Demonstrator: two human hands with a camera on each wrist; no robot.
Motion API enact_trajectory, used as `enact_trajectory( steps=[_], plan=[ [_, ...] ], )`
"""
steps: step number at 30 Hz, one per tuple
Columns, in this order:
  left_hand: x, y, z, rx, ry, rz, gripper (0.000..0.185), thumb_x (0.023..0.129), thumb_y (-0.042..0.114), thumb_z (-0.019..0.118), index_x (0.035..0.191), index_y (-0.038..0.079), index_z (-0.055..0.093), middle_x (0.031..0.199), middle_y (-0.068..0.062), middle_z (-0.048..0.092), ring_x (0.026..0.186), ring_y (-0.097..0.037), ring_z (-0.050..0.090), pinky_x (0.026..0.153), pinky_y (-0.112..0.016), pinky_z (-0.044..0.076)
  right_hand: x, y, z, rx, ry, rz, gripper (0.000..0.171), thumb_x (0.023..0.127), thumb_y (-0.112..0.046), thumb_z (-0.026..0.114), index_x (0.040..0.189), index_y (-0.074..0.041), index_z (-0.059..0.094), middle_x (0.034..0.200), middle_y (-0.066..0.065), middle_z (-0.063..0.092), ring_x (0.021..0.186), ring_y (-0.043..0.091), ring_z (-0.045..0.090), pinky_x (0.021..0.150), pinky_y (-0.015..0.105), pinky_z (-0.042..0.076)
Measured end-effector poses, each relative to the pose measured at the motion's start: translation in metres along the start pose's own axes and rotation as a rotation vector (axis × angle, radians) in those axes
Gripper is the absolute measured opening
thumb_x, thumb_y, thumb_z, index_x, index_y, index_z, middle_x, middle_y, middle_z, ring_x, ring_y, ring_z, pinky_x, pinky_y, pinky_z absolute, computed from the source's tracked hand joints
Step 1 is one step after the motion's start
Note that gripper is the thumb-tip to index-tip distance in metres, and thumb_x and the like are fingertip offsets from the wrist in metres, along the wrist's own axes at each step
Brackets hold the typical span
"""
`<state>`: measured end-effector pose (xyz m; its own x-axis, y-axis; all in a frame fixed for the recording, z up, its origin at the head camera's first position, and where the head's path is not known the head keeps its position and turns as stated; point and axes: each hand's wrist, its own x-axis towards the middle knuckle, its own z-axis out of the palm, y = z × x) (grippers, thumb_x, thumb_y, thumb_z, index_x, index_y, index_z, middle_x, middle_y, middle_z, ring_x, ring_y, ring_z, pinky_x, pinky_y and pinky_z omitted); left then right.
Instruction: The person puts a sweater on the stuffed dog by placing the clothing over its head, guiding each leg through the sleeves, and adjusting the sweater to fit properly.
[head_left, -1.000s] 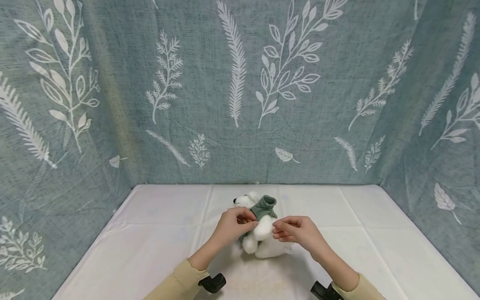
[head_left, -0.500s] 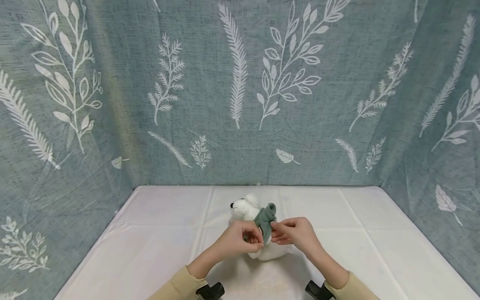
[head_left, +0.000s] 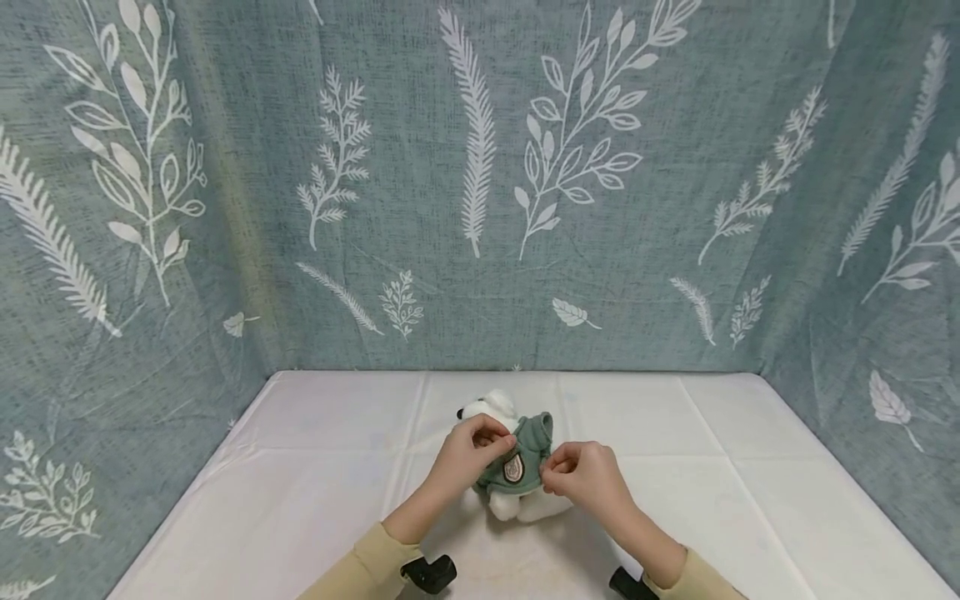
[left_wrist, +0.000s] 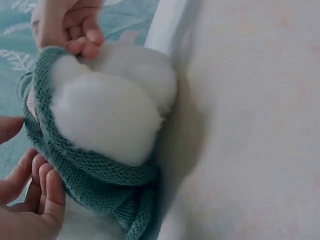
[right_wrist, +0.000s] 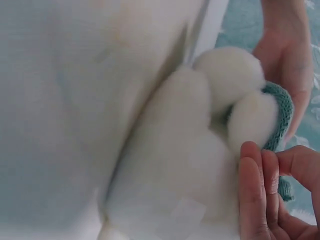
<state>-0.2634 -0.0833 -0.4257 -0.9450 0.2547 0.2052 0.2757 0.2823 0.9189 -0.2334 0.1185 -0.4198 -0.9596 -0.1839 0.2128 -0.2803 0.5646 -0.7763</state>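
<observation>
A white plush animal [head_left: 491, 408] with a black nose lies on the table, its head toward the back left. It wears a green knitted sweater [head_left: 531, 454] with an oval patch on the front. My left hand [head_left: 468, 458] is at the sweater beside the patch. In the left wrist view its bent fingertips [left_wrist: 54, 192] touch the outside of the knit, with a gap between thumb and index finger. My right hand [head_left: 588, 479] pinches the sweater's right edge. The plush's round white legs [left_wrist: 105, 117] poke out below the hem; its far side is hidden.
The plush stands on a white-covered table [head_left: 322, 467], which ends at a back edge. Behind and at both sides hangs a blue-green curtain [head_left: 420, 167] with white leaf prints. Black wrist cameras [head_left: 429, 573] sit below each hand.
The sweater has come down over the plush's belly, and its patch now shows. My left hand went down to the hem, then back up; my right hand moved slightly down with the sweater edge.
</observation>
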Motion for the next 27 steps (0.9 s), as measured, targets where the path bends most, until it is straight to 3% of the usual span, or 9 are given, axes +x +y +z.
enact_trajectory(
  steps=[2,7,9,16,23,27],
  plan=[
    [-0.002,0.008,-0.002,0.006,-0.012,0.003,0.017,0.088,0.02,0.068,0.093,0.004,0.066,0.086,-0.007,0.065,0.074,-0.011,0.055,0.066,-0.023,0.046,-0.003,0.001,0.001,-0.046,0.007,-0.044,0.01,0.078,-0.005,0.069,0.072,-0.012,0.07,0.059,-0.006,0.067,0.052,0.004,0.061,0.048,0.02,0.048],
    [0.001,0.008,-0.003,0.035,-0.042,-0.002,0.013,0.086,0.016,0.07,0.086,0.003,0.068,0.08,-0.006,0.066,0.07,-0.01,0.055,0.063,-0.022,0.046,-0.005,0.003,0.002,-0.13,0.037,-0.104,0.013,0.076,-0.006,0.071,0.068,-0.016,0.069,0.056,-0.01,0.065,0.05,-0.002,0.056,0.049,0.018,0.046],
    [0.004,-0.003,-0.004,0.064,-0.029,-0.01,0.013,0.084,0.019,0.071,0.083,0.006,0.069,0.078,-0.002,0.066,0.069,-0.009,0.056,0.062,-0.023,0.047,-0.006,0.005,0.004,-0.182,0.06,-0.135,0.013,0.074,-0.006,0.072,0.066,-0.017,0.069,0.056,-0.011,0.064,0.05,-0.004,0.054,0.049,0.016,0.046],
    [-0.002,-0.017,-0.015,0.195,0.009,-0.027,0.008,0.079,0.014,0.073,0.074,0.011,0.068,0.072,0.003,0.063,0.065,-0.01,0.055,0.06,-0.025,0.046,-0.014,0.005,0.009,-0.388,0.131,-0.279,0.016,0.069,-0.005,0.074,0.063,-0.015,0.064,0.056,-0.007,0.063,0.05,-0.005,0.052,0.047,0.011,0.042],
    [-0.004,-0.026,-0.021,0.228,-0.022,-0.029,0.01,0.077,0.01,0.074,0.07,0.01,0.067,0.072,0.003,0.064,0.065,-0.007,0.055,0.06,-0.024,0.046,-0.016,0.006,0.009,-0.435,0.12,-0.258,0.015,0.069,-0.006,0.075,0.063,-0.015,0.064,0.056,-0.008,0.062,0.05,-0.006,0.049,0.047,0.011,0.041],
    [-0.005,-0.023,-0.02,0.229,-0.024,-0.014,0.01,0.078,0.012,0.074,0.071,0.011,0.067,0.069,0.003,0.063,0.063,-0.006,0.054,0.058,-0.022,0.045,-0.015,0.006,0.009,-0.36,0.086,-0.213,0.013,0.071,-0.005,0.074,0.065,-0.014,0.066,0.058,-0.007,0.064,0.051,-0.005,0.052,0.048,0.012,0.043]
  ],
)
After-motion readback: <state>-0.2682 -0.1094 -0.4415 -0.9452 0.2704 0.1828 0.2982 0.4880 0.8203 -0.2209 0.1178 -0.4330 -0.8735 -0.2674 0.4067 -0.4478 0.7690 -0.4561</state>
